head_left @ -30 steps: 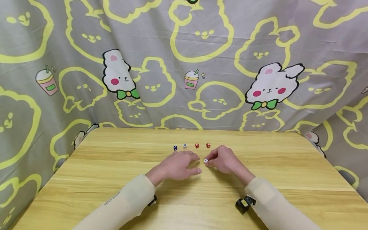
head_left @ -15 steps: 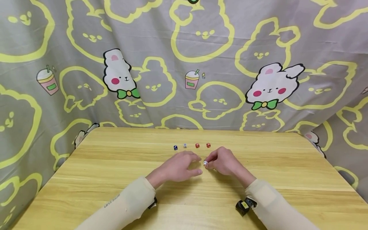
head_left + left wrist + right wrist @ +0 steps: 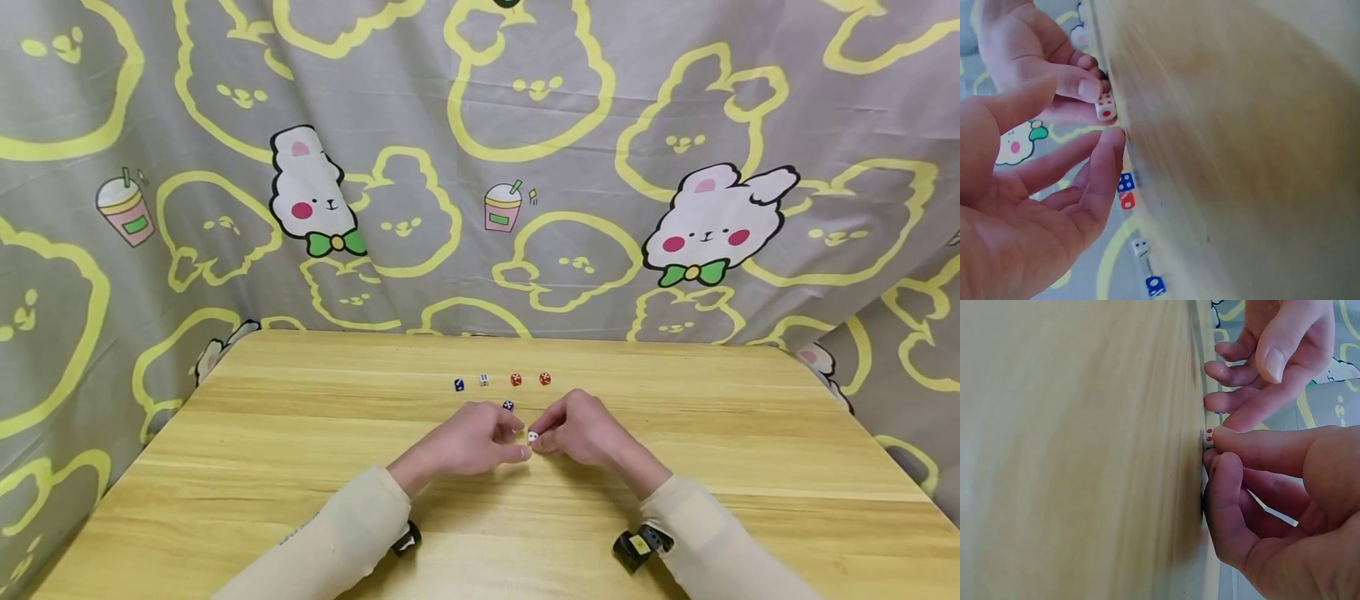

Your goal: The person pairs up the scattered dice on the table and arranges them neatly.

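Near, the white die (image 3: 532, 437) is being pinched in the right hand (image 3: 585, 429), thumb against fingertips; the left hand (image 3: 467, 437) is being held just left, empty, fingers loosely bent. Light pressure is being called for, the blue die (image 3: 508, 406) beyond being left unbumped. The far dice row (image 3: 483, 380) is being shown whole by the head view, the near die's red pips (image 3: 1209, 435) only by the wrist views.
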`<state>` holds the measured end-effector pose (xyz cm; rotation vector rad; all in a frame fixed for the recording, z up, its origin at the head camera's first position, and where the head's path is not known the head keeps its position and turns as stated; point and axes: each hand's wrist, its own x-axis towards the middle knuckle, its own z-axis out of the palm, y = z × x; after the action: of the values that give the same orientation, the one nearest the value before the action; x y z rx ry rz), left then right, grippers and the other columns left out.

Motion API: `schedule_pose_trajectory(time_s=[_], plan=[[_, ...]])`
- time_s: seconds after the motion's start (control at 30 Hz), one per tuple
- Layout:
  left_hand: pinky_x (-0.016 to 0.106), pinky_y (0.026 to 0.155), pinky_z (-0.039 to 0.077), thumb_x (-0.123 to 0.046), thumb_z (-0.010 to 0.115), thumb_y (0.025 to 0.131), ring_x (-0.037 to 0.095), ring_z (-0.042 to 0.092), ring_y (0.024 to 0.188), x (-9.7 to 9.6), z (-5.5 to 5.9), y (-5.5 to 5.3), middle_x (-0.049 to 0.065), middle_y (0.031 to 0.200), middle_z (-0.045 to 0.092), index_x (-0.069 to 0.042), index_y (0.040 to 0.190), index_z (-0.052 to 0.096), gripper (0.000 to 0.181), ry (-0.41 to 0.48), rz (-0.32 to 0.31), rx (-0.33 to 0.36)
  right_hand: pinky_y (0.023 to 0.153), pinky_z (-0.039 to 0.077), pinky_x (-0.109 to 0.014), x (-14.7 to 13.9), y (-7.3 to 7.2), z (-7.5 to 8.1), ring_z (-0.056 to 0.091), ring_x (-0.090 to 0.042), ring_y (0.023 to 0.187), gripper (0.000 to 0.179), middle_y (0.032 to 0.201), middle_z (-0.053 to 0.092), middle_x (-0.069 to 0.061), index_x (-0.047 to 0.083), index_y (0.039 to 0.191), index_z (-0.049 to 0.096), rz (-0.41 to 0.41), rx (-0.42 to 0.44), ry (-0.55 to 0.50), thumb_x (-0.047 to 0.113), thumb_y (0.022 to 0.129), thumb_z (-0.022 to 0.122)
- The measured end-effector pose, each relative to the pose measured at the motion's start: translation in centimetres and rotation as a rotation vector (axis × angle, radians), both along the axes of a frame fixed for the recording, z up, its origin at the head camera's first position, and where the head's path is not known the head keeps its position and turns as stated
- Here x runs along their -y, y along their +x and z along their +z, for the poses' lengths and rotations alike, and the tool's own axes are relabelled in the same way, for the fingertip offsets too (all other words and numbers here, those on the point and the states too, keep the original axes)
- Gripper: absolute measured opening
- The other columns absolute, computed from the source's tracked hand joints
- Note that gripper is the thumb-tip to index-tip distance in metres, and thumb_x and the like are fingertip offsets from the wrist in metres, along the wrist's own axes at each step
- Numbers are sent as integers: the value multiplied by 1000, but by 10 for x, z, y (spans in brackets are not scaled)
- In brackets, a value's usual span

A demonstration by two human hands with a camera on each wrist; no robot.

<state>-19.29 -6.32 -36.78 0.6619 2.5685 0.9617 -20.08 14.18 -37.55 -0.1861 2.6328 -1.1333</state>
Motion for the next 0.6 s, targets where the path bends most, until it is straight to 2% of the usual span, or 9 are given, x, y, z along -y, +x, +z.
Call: schedule_pose_trajectory(time_s=[0.17, 0.3, 0.43, 0.6], plan=[[29, 74, 52, -28, 80, 95, 13, 65, 81, -1, -2, 2, -1, 94, 75, -4, 118, 77, 34, 109, 92, 142, 63, 52, -28, 1, 3, 0, 68, -13, 69, 6, 83, 79, 1, 12, 89, 85, 0, -6, 2, 6, 88, 85], [27, 71, 52, -24, 81, 94, 14, 69, 74, -2, -3, 3, 3, 88, 76, -4, 114, 78, 29, 185, 152, 234, 62, 51, -28, 4, 6, 0, 66, -13, 69, 7, 83, 79, 2, 13, 89, 85, 8, -13, 6, 7, 87, 86], [26, 72, 52, -23, 82, 93, 14, 70, 73, -1, -4, 4, 6, 86, 77, -2, 114, 77, 30, 226, 196, 283, 61, 49, -28, 6, 10, 1, 64, -13, 68, 8, 83, 78, 3, 14, 88, 85, 18, -19, 10, 7, 86, 87], [27, 75, 52, -20, 83, 91, 15, 71, 73, 0, -6, 7, 5, 87, 76, -3, 112, 78, 27, 243, 225, 294, 62, 49, -28, 8, 15, 2, 64, -12, 69, 9, 81, 78, 3, 14, 87, 85, 17, -17, 6, 6, 85, 87]])
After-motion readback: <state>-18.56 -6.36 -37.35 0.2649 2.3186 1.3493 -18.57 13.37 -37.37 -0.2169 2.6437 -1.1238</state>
